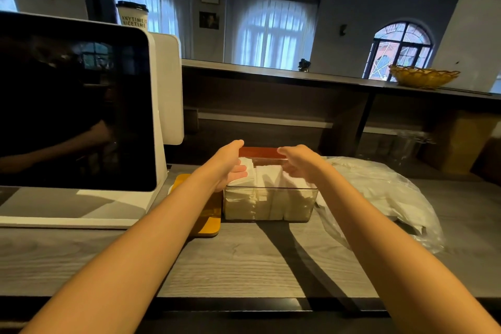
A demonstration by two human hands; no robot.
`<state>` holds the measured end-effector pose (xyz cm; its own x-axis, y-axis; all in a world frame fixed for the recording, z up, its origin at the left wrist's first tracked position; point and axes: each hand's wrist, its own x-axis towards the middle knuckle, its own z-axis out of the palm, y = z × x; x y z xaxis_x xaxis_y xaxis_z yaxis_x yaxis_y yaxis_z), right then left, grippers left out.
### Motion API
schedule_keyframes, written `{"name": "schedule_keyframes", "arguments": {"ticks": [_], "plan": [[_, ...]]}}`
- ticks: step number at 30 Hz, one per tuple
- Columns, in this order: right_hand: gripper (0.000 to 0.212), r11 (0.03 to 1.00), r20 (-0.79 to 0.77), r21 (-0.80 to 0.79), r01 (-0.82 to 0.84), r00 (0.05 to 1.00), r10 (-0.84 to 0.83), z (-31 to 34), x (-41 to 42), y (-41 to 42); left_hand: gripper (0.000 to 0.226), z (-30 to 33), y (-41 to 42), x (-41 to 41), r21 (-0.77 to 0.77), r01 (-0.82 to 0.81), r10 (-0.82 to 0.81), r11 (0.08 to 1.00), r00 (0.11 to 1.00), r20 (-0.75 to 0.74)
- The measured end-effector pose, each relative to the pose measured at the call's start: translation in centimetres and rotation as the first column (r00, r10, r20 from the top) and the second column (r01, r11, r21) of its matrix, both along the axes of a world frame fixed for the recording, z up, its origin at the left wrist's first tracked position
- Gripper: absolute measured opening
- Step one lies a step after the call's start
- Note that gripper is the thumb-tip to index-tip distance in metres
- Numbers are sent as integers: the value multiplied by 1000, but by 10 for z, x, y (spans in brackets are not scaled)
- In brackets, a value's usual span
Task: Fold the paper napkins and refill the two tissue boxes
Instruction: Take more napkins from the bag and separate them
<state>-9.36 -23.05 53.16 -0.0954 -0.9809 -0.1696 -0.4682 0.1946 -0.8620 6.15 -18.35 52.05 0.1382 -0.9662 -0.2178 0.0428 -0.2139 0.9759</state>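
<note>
Here both your arms reach forward over the grey wooden counter (244,260) to the clear tissue box (269,202), which stands near the middle of the counter, just right of the point-of-sale screen (73,106). The box is packed with white folded napkins (267,179), standing on edge in rows, and their tops rise a little above the clear rim.

Your left hand (230,164) is at the left end of the box. Its thumb lies on the reddish-brown lid (259,151) at the far side, and the fingers curl around the leftmost napkins, so this hand is grasping them. Your right hand (299,163) is over the right part of the box, with the thumb also touching the lid and the fingers bent down onto the napkin tops. It is blurred, so I cannot tell if it really grips something or only presses.

The lid sits behind the napkins, at the far edge of the box; I cannot tell if it is attached.

Under your left forearm, beside the box, lies a yellow board (208,221) with rounded corners. To the right of the box there is a crumpled clear plastic bag (385,192) with more white napkins inside. On the higher shelf at the far right stands a woven basket (424,76), and a paper cup (132,16) stands behind the screen.
</note>
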Motion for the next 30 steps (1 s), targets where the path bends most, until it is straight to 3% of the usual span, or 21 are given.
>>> {"name": "schedule_keyframes", "arguments": {"ticks": [3,5,8,10,12,16,24,30], "plan": [[45,996,91,-84,21,996,-13,3,-2,0,56,1,3,0,-25,5,-6,1000,1000,-9],[53,995,174,28,-97,981,91,-3,3,4,56,2,6,-2,-44,-1,1,999,1000,-7],[64,969,165,142,-202,970,178,-9,10,11,55,3,11,-5,-94,-26,29,995,999,35],[58,991,231,7,-131,965,126,-6,9,14,51,6,14,-8,-171,-36,51,985,995,84],[50,986,390,-162,-34,916,95,3,3,21,39,13,20,-13,-299,-45,88,953,987,132],[43,915,569,-380,135,814,116,17,-20,49,20,31,36,-47,-502,-39,93,864,992,83],[40,779,513,-514,360,856,-57,2,-107,87,24,14,50,-151,-599,89,-74,796,996,50],[42,852,402,-307,423,870,-287,-48,-190,69,18,-39,31,-205,-508,261,-197,821,964,178]]}}
